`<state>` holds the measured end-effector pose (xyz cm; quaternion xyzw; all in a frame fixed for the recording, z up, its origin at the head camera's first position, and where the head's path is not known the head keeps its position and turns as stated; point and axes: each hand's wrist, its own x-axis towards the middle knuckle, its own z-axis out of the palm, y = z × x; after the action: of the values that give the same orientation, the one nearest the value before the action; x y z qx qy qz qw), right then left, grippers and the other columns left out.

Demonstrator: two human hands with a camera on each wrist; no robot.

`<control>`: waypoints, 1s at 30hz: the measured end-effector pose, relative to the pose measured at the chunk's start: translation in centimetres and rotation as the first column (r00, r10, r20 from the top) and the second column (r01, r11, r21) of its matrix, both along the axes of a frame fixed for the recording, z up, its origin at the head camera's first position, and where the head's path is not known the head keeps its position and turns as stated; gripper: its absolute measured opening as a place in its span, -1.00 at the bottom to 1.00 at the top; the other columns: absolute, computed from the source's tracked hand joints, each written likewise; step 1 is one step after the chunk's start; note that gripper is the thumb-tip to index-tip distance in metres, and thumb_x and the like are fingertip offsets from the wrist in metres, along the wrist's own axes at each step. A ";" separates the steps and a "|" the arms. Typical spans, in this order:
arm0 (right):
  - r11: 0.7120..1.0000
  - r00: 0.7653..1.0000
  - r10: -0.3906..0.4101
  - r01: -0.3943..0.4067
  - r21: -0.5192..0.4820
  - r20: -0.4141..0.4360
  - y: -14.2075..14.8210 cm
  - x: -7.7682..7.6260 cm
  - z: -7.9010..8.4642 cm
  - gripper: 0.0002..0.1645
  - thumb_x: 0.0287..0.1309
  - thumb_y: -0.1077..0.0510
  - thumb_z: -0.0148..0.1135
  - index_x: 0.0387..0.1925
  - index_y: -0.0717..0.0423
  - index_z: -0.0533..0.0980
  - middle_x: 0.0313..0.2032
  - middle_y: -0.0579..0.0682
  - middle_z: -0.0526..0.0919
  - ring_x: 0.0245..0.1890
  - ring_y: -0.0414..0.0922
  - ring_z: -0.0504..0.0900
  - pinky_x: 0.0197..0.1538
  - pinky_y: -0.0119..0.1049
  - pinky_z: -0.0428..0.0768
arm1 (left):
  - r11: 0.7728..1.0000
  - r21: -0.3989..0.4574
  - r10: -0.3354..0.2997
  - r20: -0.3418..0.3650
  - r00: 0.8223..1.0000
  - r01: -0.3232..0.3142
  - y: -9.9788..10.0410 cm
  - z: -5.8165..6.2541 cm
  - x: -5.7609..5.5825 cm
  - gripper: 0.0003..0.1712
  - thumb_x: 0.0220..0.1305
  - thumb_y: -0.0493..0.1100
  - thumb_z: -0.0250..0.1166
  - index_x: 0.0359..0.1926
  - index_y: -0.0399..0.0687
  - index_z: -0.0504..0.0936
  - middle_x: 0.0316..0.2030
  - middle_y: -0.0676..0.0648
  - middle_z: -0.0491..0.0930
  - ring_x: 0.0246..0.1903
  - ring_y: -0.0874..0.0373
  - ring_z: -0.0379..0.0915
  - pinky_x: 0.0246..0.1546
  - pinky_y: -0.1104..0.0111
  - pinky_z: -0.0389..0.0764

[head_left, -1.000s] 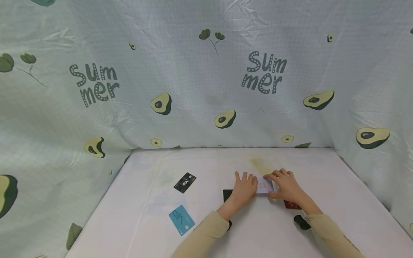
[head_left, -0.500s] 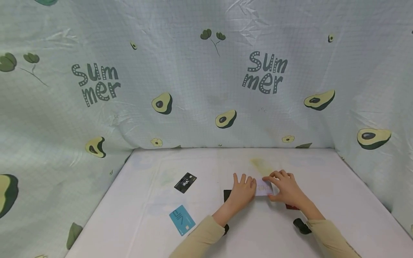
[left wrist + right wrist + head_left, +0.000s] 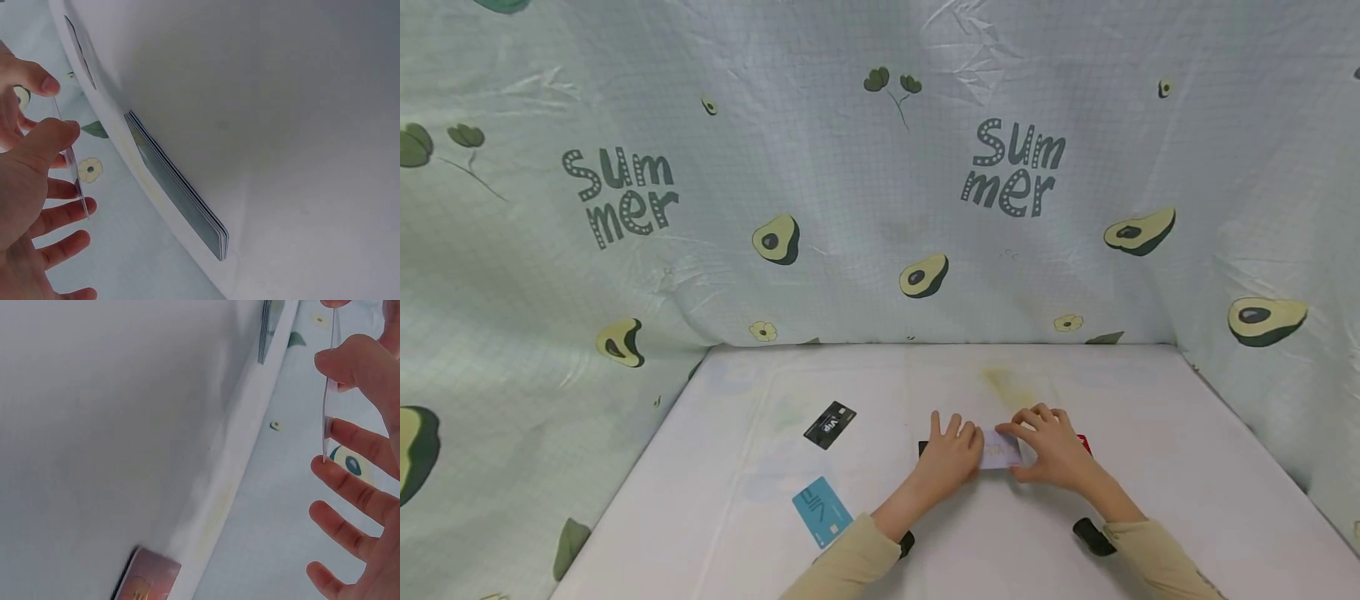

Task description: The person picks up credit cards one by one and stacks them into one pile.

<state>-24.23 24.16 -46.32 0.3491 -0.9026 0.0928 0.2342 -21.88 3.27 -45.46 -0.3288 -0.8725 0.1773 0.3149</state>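
Note:
A pale lilac card (image 3: 1000,450), raised off the table, spans the space between my two hands. My left hand (image 3: 951,454) pinches its left end between thumb and fingers; the other fingers spread loosely. My right hand (image 3: 1052,450) pinches the right end the same way. Both wrist views show the lilac card (image 3: 74,169) nearly edge-on, a thin sheet. Below the left hand lies a neat stack of several cards (image 3: 181,187); in the head view only a corner of its black top card (image 3: 922,448) shows. A red card (image 3: 1084,443) is mostly hidden behind the right hand.
On the left of the white table (image 3: 737,500) lie a black VIP card (image 3: 830,425) and a blue VIP card (image 3: 823,512), apart from each other. A patterned curtain (image 3: 850,167) rises behind the table and along both sides.
Both hands have shifted a little left and nearer to me, carrying the lilac card between them. The cards on the table have not moved.

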 end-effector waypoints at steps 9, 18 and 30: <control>0.999 0.999 0.034 -0.033 0.019 -0.030 -1.1 0.5 -0.2 -0.39 -0.58 -0.11 0.48 -0.25 -0.15 0.56 -0.34 -0.19 0.47 -0.25 -0.15 0.32 -0.20 0.05 0.34 | 1.000 -0.013 -0.003 0.002 1.000 0.003 -1.0 -0.6 1.0 -0.46 -0.02 0.28 0.19 -0.10 0.07 0.52 -0.25 0.10 0.50 -0.13 0.16 0.39 -0.08 0.11 0.45; 0.999 0.998 0.048 -0.048 0.005 -0.033 -2.2 0.7 -0.1 -0.37 -0.60 -0.13 0.49 -0.25 -0.14 0.56 -0.35 -0.17 0.48 -0.25 -0.14 0.31 -0.22 0.04 0.33 | 0.999 0.026 0.029 0.048 0.998 -0.030 -1.9 0.1 1.6 -0.43 -0.11 0.27 0.26 -0.10 0.07 0.51 -0.23 0.09 0.48 -0.10 0.16 0.35 -0.05 0.06 0.40; 1.000 1.000 0.025 -0.025 0.016 0.003 -4.0 0.2 -0.2 -0.38 -0.54 -0.16 0.46 -0.23 -0.17 0.55 -0.32 -0.14 0.46 -0.25 -0.13 0.30 -0.18 0.04 0.32 | 0.995 0.042 0.085 0.140 0.987 -0.091 -3.2 0.4 1.7 -0.45 -0.07 0.21 0.28 -0.06 0.07 0.50 -0.19 0.08 0.47 -0.09 0.13 0.31 -0.05 0.04 0.39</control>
<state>-24.01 20.16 -46.48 0.3620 -0.8993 0.0888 0.2289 -20.19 0.05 -45.02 -0.2938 -0.9098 0.1469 0.2536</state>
